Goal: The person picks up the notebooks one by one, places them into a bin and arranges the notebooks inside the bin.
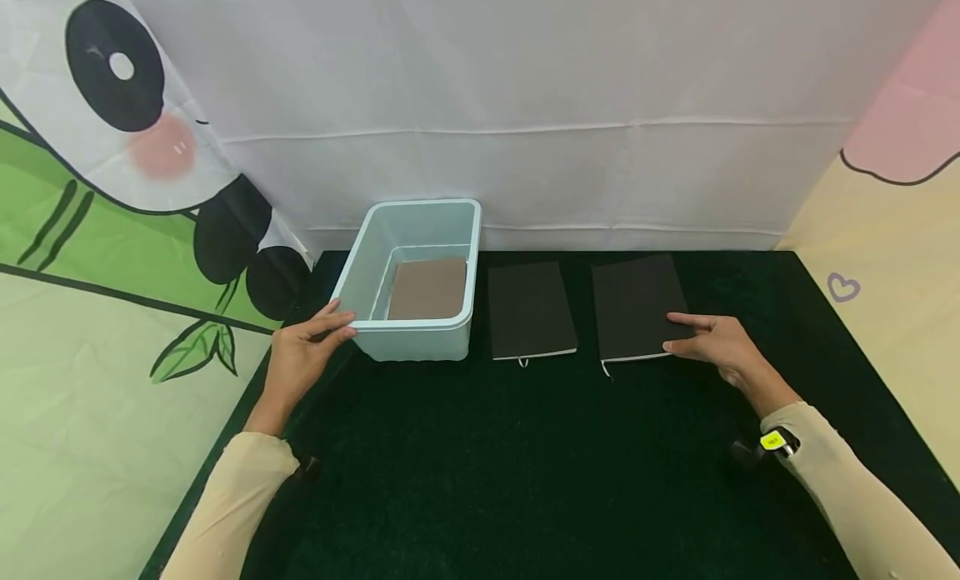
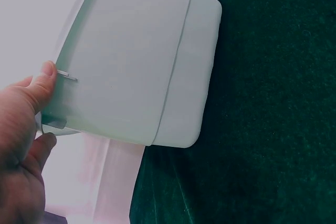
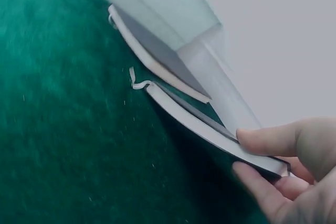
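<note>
My left hand (image 1: 303, 351) grips the near left corner of a pale blue plastic bin (image 1: 412, 342), thumb on one side of the rim and fingers on the other. A flat grey-brown rectangle (image 1: 429, 288), probably a notebook, lies on the bin's floor. To the right of the bin, a black notebook (image 1: 531, 309) lies on the dark green cloth with a short white ribbon at its near edge. My right hand (image 1: 712, 347) pinches the right edge of a second black notebook (image 1: 637, 305). In the right wrist view that notebook (image 3: 205, 129) looks tilted, its held side raised, its ribbon hanging out.
Dark green velvety cloth (image 1: 480, 463) covers the table. Behind it hangs a white sheet (image 1: 540, 180). Printed cloths stand at both sides, a cartoon panda (image 1: 157, 130) on the left and a yellow panel (image 1: 885, 313) on the right.
</note>
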A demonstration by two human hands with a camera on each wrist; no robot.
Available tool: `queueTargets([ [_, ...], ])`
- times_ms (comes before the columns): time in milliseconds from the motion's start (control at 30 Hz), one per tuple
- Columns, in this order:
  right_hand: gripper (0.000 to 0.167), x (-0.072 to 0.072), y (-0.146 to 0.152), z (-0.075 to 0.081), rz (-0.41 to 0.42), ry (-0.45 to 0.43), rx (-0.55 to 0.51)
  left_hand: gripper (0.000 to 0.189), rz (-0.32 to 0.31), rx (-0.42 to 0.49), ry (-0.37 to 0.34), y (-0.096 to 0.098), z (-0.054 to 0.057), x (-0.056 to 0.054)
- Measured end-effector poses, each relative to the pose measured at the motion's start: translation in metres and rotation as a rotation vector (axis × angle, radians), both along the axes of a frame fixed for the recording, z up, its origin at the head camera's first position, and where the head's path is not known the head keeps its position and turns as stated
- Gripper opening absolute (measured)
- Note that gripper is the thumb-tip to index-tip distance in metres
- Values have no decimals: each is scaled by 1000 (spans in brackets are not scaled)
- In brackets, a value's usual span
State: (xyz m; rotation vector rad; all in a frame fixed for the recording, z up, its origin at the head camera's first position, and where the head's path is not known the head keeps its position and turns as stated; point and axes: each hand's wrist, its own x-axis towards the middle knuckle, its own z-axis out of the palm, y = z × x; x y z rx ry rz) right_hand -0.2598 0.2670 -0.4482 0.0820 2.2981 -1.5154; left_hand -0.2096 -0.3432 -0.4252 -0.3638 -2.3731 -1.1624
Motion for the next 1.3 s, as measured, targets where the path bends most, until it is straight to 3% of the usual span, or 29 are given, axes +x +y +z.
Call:
queueTargets([
  [200,78,0,1,-7,-91,-68,-238,24,3,-10,-1,-1,-1,0],
  [433,68,3,1,-9,-219,-201,-586,24,9,-6,-5,0,1,0],
  [600,70,8,-2,-6,-265,-246,-734,25,6,7,-8,2,1,0],
  [900,68,12,-10,4,-287,-233,-855,24,12,2,-20,4,1,0],
  [1100,76,6,-13,14,-278,-210,-851,25,15,-2,-23,7,0,-3],
  [1300,74,1,-19,26,-262,-193,-867,25,27,-15,-33,10,1,-4],
])
